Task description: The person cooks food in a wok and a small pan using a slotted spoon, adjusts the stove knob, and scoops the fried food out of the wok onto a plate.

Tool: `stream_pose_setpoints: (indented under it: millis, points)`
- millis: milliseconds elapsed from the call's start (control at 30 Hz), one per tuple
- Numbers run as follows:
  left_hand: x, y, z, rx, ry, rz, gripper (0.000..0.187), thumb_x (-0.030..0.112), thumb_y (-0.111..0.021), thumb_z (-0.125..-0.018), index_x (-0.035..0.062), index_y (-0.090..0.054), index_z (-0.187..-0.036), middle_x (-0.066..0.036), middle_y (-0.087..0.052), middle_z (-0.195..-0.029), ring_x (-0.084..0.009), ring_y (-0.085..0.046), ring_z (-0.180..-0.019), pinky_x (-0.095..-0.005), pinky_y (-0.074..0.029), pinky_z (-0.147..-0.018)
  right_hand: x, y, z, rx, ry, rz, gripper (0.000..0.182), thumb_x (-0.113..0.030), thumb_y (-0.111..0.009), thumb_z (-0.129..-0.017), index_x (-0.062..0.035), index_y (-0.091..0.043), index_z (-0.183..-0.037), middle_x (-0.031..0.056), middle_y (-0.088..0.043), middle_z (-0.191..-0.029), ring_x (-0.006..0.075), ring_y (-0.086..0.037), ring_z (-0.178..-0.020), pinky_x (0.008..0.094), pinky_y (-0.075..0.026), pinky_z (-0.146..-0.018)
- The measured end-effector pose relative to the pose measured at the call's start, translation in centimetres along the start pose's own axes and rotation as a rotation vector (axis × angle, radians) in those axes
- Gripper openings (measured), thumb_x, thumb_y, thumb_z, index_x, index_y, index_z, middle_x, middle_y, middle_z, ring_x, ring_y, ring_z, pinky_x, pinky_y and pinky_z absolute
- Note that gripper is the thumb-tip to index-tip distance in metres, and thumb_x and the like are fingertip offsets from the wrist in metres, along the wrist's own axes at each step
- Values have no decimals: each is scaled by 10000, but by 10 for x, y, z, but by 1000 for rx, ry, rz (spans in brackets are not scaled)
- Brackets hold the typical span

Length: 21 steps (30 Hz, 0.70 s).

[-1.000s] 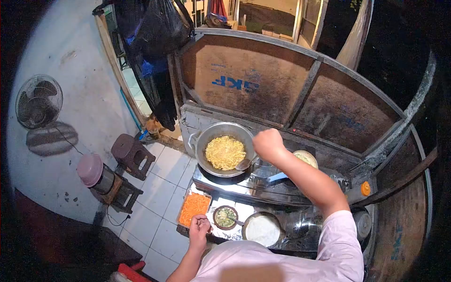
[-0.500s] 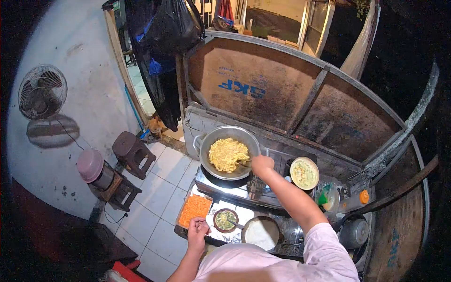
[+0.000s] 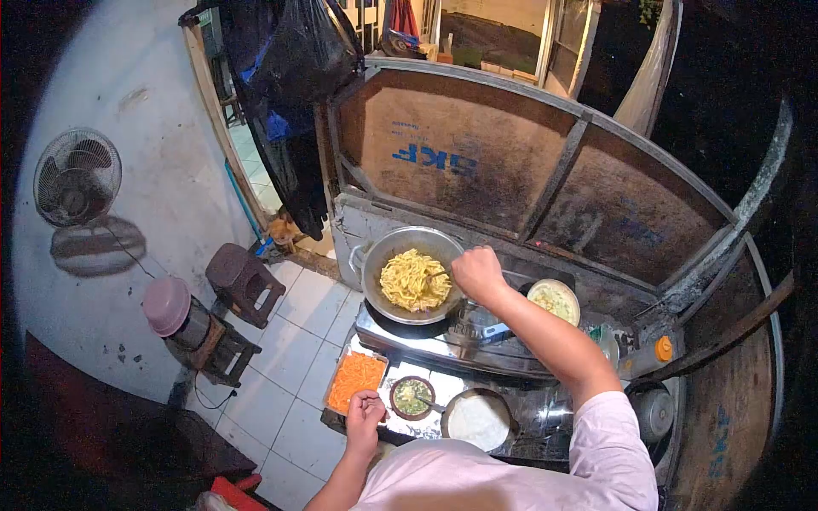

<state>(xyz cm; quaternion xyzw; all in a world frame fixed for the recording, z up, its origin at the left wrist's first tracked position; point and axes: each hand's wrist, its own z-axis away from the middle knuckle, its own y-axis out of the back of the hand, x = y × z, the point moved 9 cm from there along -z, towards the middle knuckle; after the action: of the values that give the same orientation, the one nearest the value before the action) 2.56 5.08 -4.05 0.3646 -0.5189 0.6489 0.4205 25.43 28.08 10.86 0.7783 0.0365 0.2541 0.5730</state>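
Note:
Over the right rim of a large metal wok [image 3: 371,285], my right hand [image 3: 480,274] is closed round the handle of a utensil [image 3: 439,274]. The utensil's end reaches into yellow noodles [image 3: 415,281] in the wok. My left hand [image 3: 365,410] has its fingers curled together at the lower edge of a tray of shredded orange food [image 3: 356,381]. Whether something small is between those fingers is unclear. Just right of it is a small bowl of chopped greens [image 3: 411,399] with a spoon, beside a round dish of white stuff [image 3: 478,420].
A pan of pale food [image 3: 554,303] sits right of the wok, under my right forearm. Farther right are an orange-capped bottle [image 3: 652,358] and a metal pot [image 3: 652,413]. A wooden panel [image 3: 460,145] stands behind the stove. Stools [image 3: 243,281] and a wall fan [image 3: 77,177] are at left.
My right hand has risen a little above the wok's right side, and the noodles have been shifted into a looser heap. My left hand stays by the tray. The view has moved slightly.

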Motion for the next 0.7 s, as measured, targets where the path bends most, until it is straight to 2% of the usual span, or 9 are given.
stream_pose_setpoints:
  millis: [100, 233, 333, 467, 533, 567, 633, 667, 700]
  points:
    - [1, 2, 0, 12, 8, -5, 207, 52, -562, -891, 59, -480, -1080, -25, -537, -851, -108, -546, -713, -241, -445, -644, 0, 21, 2, 49, 65, 66, 143, -192, -597, -721, -152, -685, -617, 68, -652, -616, 226, -661, -652, 375, -431, -570]
    - [0, 5, -1, 11, -11, -5, 210, 52, -562, -889, 55, -476, -1080, -28, -537, -848, -109, -546, -709, -244, -448, -641, 17, 38, -2, 45, 31, 148, 144, -193, -597, -740, -164, -700, -644, 55, -659, -632, 222, -663, -671, 373, -427, -594]
    - [-1, 7, 0, 4, -5, -5, 216, 49, -560, -889, 54, -470, -1085, -31, -535, -847, -108, -540, -702, -243, -447, -639, 31, 15, -16, -118, -24, 234, 155, -205, -595, -782, -180, -726, -704, 27, -689, -694, 200, -665, -657, 387, -423, -563]
    - [5, 15, 2, 24, -19, 11, 223, 37, -552, -885, 54, -465, -1090, -33, -532, -857, -105, -536, -712, -242, -453, -647, 34, -29, -33, -201, -37, 267, 151, -203, -594, -787, -175, -728, -722, 24, -700, -714, 188, -668, -657, 386, -411, -523]
    - [2, 24, 3, 41, 5, 49, 228, 25, -548, -880, 57, -467, -1090, -32, -529, -871, -103, -535, -730, -243, -459, -658, 38, -60, -36, -259, -145, 196, 150, -203, -597, -800, -170, -742, -778, 36, -718, -777, 206, -694, -719, 397, -466, -539]
    - [0, 29, 3, 51, 7, 56, 228, 25, -548, -880, 57, -467, -1090, -32, -529, -871, -103, -535, -730, -243, -459, -658, 36, -74, -35, -261, -133, 197, 150, -203, -597, -800, -170, -742, -778, 36, -718, -777, 206, -694, -719, 397, -466, -539]
    - [-1, 37, 4, 51, -6, 56, 227, 20, -550, -879, 59, -471, -1087, -29, -526, -879, -102, -535, -743, -243, -463, -666, 43, -84, -29, -242, -319, -69, 161, -178, -591, -785, -127, -742, -764, 95, -720, -805, 255, -710, -758, 408, -541, -655]
    - [-1, 40, 4, 59, -8, 61, 227, 20, -550, -879, 59, -471, -1087, -29, -526, -879, -102, -535, -743, -243, -463, -666, 46, -101, -22, -380, -371, -149, 191, -170, -587, -770, -91, -746, -840, 131, -718, -900, 294, -703, -849, 421, -552, -755]
    - [-1, 43, 4, 76, 2, 62, 222, 20, -551, -880, 59, -473, -1084, -28, -526, -876, -103, -534, -740, -243, -462, -665, 42, -105, -21, -377, -363, -148, 191, -170, -587, -770, -91, -746, -840, 131, -718, -900, 294, -703, -849, 421, -552, -755]
